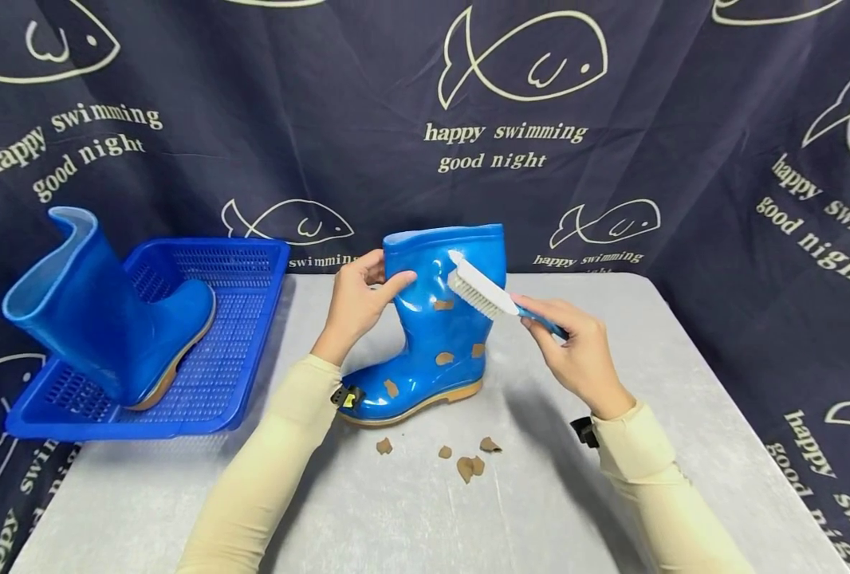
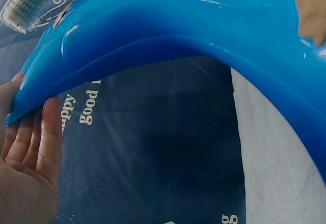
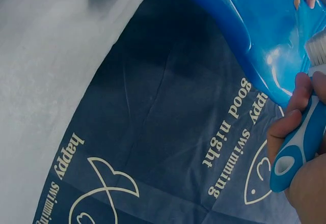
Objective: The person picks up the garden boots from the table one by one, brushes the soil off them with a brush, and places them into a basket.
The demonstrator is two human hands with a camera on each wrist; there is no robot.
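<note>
A glossy blue rain boot (image 1: 425, 343) stands upright at mid-table, toe pointing left, with several brown patches (image 1: 444, 359) stuck to its side. My left hand (image 1: 356, 299) grips the top of its shaft on the left, thumb in front and other fingers behind. In my right hand (image 1: 576, 351) is a scrub brush (image 1: 484, 288) with a white head, pale bristles and a blue handle. Its head overlaps the upper shaft in the head view, bristles facing down and left. The right wrist view shows fingers curled round the brush handle (image 3: 298, 150).
Several loose brown flakes (image 1: 465, 469) lie on the grey table (image 1: 540, 510) in front of the boot. At the left, a blue plastic basket (image 1: 234, 399) holds a second blue boot (image 1: 102, 319). A dark fish-print cloth (image 1: 367, 104) hangs behind and beside the table.
</note>
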